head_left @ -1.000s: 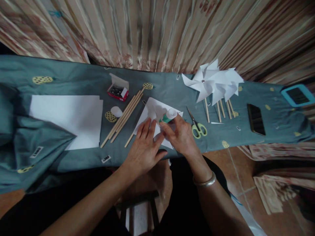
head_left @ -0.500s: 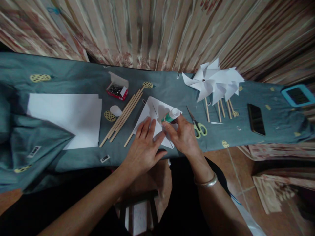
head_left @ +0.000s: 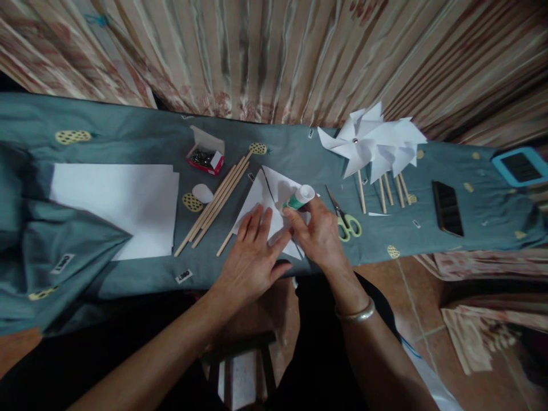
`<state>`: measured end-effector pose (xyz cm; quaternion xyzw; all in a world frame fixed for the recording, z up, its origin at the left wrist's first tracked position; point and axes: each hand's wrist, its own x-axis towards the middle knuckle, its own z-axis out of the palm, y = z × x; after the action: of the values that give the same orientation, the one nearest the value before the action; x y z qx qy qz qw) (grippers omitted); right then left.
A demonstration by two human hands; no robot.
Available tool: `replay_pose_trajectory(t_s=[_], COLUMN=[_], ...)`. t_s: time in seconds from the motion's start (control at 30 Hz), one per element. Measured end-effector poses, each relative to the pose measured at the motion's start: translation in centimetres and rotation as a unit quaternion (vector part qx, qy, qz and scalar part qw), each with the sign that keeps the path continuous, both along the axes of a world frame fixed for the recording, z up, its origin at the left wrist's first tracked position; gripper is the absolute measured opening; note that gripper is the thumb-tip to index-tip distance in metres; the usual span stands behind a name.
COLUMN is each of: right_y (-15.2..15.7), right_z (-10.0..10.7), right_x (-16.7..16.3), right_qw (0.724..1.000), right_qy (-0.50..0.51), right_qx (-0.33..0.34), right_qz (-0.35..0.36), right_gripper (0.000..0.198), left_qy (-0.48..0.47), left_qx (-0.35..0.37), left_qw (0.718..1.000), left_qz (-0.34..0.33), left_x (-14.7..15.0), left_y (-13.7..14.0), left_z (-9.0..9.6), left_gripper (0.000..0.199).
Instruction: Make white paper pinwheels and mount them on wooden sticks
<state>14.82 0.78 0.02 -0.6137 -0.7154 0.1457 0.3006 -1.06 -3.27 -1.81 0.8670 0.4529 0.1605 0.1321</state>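
A square white paper (head_left: 280, 180) with slits cut in from its corners lies on the cloth in front of me. My left hand (head_left: 252, 251) rests on its near left part, fingers stretched out flat. In my right hand (head_left: 319, 231) is a green and white glue stick (head_left: 299, 197), tilted, its lower end at the middle of the paper. Whether the glue tip touches the sheet is hidden by my fingers. One wooden stick (head_left: 225, 244) pokes out from under the paper's left edge. Green-handled scissors (head_left: 347, 222) lie just right of my right hand.
Left of the paper are wooden sticks (head_left: 214, 205), a white round cap (head_left: 202, 193), a red box of pins (head_left: 207, 157) and a paper stack (head_left: 115, 200). Finished paper pinwheels (head_left: 372, 140), a phone (head_left: 447, 208) and a blue-framed device (head_left: 520, 166) lie rightward. A curtain (head_left: 265, 57) hangs behind.
The glue stick has shifted very slightly with my right hand, and the slit at the paper's far corner gapes wider. My left hand stays in place on the paper.
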Motion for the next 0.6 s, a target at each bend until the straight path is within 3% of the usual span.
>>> replay_pose_trajectory(t_s=[0.6], right_y=[0.59], right_z=[-0.17], right_x=[-0.78], right_qw=[1.000], right_qy=[0.020], right_qx=[-0.008], right_qz=[0.001], right_gripper=[0.022], left_qy=[-0.010], left_qx=[-0.007], left_qw=[1.000], left_qz=[-0.001], left_x=[0.02], left_y=[0.05], left_z=[0.11], left_gripper=[0.053])
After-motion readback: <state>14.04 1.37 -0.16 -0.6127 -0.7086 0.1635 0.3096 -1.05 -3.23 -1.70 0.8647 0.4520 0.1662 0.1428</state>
